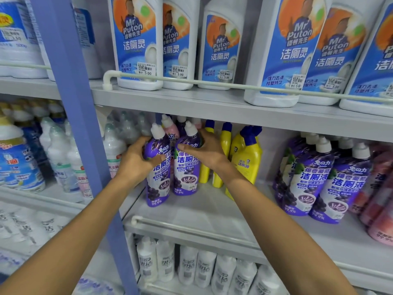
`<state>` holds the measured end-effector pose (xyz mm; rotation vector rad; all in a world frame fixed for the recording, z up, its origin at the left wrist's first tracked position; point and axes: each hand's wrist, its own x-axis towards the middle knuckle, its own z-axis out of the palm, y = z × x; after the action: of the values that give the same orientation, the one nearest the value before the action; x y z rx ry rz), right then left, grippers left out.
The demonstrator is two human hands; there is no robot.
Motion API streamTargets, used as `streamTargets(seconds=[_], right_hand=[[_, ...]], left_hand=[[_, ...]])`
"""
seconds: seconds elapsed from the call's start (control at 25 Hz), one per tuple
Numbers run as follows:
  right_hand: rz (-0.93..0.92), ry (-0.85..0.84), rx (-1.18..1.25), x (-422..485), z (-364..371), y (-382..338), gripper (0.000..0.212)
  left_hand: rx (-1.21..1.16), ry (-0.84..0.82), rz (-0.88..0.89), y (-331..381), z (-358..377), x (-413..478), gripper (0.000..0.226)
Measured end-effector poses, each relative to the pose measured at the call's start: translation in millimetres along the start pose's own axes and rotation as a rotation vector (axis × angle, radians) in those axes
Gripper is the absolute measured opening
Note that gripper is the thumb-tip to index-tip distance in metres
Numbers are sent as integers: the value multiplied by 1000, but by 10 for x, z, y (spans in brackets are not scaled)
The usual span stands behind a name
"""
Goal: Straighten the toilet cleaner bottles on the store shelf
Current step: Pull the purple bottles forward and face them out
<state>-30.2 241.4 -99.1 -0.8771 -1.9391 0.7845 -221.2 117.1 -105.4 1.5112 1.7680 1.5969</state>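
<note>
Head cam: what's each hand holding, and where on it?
Left hand grips the left purple bottle around its upper body; right hand grips the right purple bottle at its shoulder.

What stands around me, placed from the blue upright post (78,124).
Left of the post, the next bay holds white bottles with blue labels (19,165), with clear capped bottles (61,158) nearer the post. High to the post's right, a white guard rail (212,83) starts from an elbow fitting. Right of the post's foot, plain white bottles (191,265) stand in a row on the lowest shelf.
</note>
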Motion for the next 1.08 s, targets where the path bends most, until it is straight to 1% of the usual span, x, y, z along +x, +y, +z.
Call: streamTargets(seconds=[0.08,0.2,0.32,0.44,0.6,0.72,0.84,0.96,1.08], right_hand=[[24,-15,33,-184,-4,1,63],[-16,10,-54,-439,-177,17,69],[-10,30,-140,-703,-536,9,74],[68,58,-163,-1029,-1049,51,74],[109,188,-201,-1565,-1843,205,62],[130,276,-233,-1842,-2382,406,72],[180,350,-231,-2034,-2921,601,77],[191,374,-181,-2176,-3245,780,78],[183,393,-14,-2235,-3372,1017,72]], left_hand=[[-59,-26,-8,14,15,-5,47],[-164,-84,-24,56,88,-47,49],[-239,-169,-27,172,275,-126,50],[-297,-268,-26,374,590,-248,48],[-333,-441,53,803,1216,-357,48],[-361,-564,122,1134,1802,-440,52],[-381,-662,119,1335,2419,-580,55],[-389,-677,94,1432,2898,-690,62],[-386,-632,79,1515,3112,-741,60]])
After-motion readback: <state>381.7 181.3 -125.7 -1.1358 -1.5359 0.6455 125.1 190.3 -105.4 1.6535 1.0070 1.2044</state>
